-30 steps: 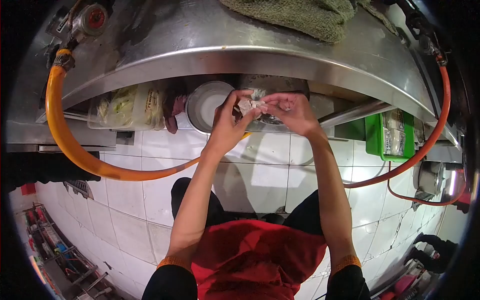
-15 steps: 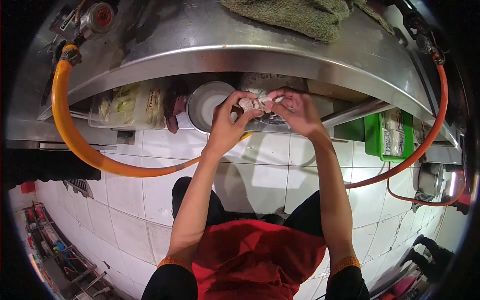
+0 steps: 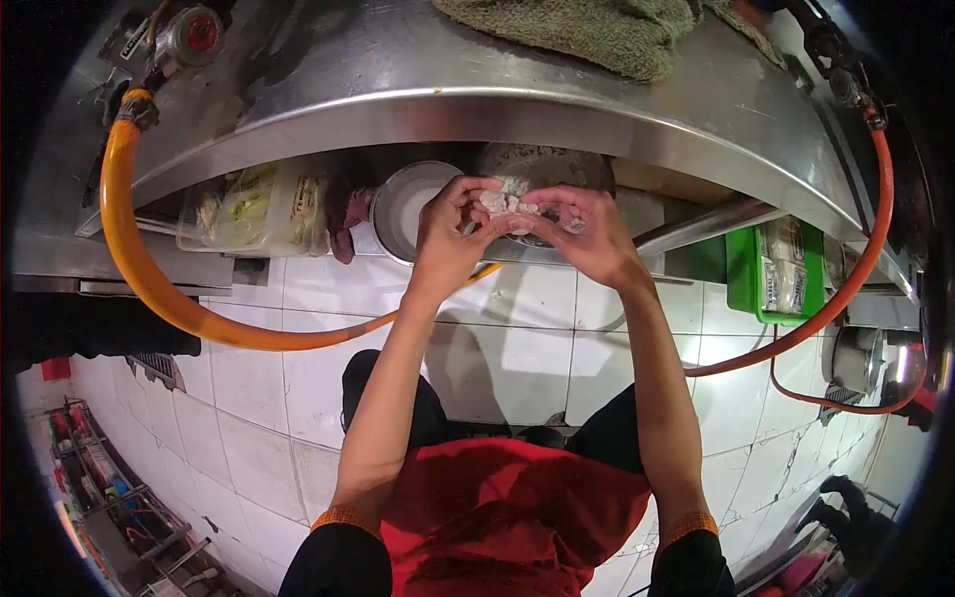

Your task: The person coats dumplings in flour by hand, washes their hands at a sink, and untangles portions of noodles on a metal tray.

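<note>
A pale, flour-coated lump point(image 3: 504, 205) is pinched between my two hands. My left hand point(image 3: 456, 234) grips its left side with thumb and fingers. At its right side, the thumb and fingers of my right hand point(image 3: 587, 229) close on it, and the thumbs nearly meet below. Under the hands lies a wide metal pan point(image 3: 544, 162) with white powder, partly hidden. Just left of it stands a round metal bowl point(image 3: 395, 199) with whitish contents, its right edge behind my left hand.
A steel counter point(image 3: 398, 70) with a green cloth point(image 3: 597, 35) overhangs the shelf. A clear tub point(image 3: 254, 209) sits left; a green basket point(image 3: 741, 274) with packets is right. An orange hose point(image 3: 179, 316) and a red hose point(image 3: 846, 298) loop at the sides. A person's dark-clothed part point(image 3: 856, 527) shows lower right.
My right hand has shifted slightly left and closer to my left hand, and the thumbs have come together. The lump now looks whiter and more crumbly. The dark-clothed figure at lower right has moved.
</note>
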Tool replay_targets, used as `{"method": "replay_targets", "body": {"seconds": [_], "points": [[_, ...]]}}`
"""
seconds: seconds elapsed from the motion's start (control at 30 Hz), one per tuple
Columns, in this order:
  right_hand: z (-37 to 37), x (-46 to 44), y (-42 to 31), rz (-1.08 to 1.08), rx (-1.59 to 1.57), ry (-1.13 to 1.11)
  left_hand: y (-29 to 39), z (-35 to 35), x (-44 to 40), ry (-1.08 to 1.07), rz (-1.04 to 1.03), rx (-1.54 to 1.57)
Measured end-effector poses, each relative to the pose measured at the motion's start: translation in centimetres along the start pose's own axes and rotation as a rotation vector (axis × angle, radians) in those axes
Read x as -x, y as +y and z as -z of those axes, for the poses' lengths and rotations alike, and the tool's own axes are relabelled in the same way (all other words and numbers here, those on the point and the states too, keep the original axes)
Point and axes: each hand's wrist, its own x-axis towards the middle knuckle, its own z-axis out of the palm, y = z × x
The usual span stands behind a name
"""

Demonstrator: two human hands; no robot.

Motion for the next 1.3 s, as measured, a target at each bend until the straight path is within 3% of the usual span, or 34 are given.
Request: {"method": "replay_targets", "body": {"seconds": [0.13,0.2,0.33,0.43,0.53,0.63,0.7,0.73,0.8,0.9,1.0,1.13,1.23,1.3], "points": [[-0.3,0.1,0.6,-0.083,-0.183,0.029,0.0,0.2,0.0,-0.079,0.074,0.096],[-0.2,0.1,1.0,0.026,-0.05,0.099,0.3,0.3,0.0,-0.136,0.117,0.041],[-0.1,0.1,1.2,0.02,0.014,0.151,0.6,0.4,0.1,-0.175,0.18,-0.02],[0.6,0.2,1.7,-0.039,0.172,0.178,0.0,0.8,-0.2,-0.149,0.172,0.142],[0.9,0.3,3.7,0.052,-0.101,0.298,0.0,1.3,-0.2,-0.16,0.186,0.144],[1.1,0.6,3.9,0.026,-0.312,0.2,-0.4,1.5,-0.2,-0.204,0.257,0.247],[0.6,0.4,3.3,0.006,-0.48,0.133,-0.8,1.3,-0.3,-0.262,0.33,0.484],[0.7,0.3,2.8,0.004,-0.479,0.133,-0.8,0.9,-0.2,-0.263,0.332,0.484],[1.2,0.4,1.9,-0.054,-0.418,0.016,-0.6,-0.4,-0.1,-0.102,0.196,0.107],[0.4,0.4,2.2,-0.126,-0.438,0.071,-0.6,-0.6,0.1,-0.115,0.106,0.029],[-0.1,0.6,1.9,-0.073,-0.156,0.188,-0.8,-0.6,0.2,-0.111,0.11,0.006],[-0.3,0.3,1.9,-0.143,-0.258,0.163,-0.5,-0.7,0.4,-0.096,0.159,0.01],[-1.0,0.0,1.9,0.013,-0.179,0.269,-0.3,-0.7,0.6,-0.123,0.225,-0.014],[-1.1,-0.1,1.5,0.098,-0.275,0.282,-0.5,-0.7,0.7,-0.172,0.315,0.156]]}}
